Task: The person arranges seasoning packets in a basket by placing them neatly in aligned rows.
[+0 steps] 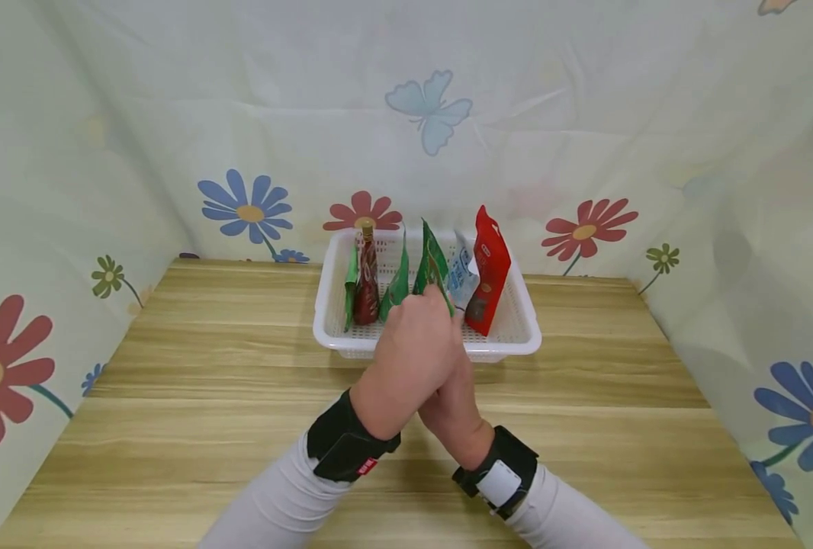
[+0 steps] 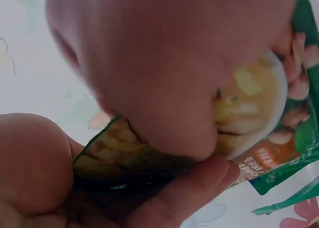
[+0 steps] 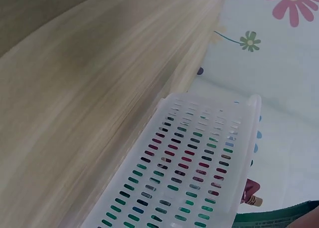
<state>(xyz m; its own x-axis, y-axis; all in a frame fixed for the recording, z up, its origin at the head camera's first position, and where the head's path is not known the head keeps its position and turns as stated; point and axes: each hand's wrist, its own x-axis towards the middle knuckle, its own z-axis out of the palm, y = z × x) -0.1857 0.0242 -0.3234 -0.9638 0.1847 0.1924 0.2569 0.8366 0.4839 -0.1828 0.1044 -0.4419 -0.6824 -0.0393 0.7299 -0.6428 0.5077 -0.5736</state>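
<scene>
Green packet [image 1: 432, 267] bottom behind hands [image 1: 423, 358]

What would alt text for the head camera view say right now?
Both hands, the left hand over the right hand, meet at a green packet standing in a white basket on a wooden table. The basket also holds a dark sauce bottle, blue packet and red packet.

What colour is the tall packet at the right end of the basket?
Red; the tall flat packet shows best in the head view.
</scene>
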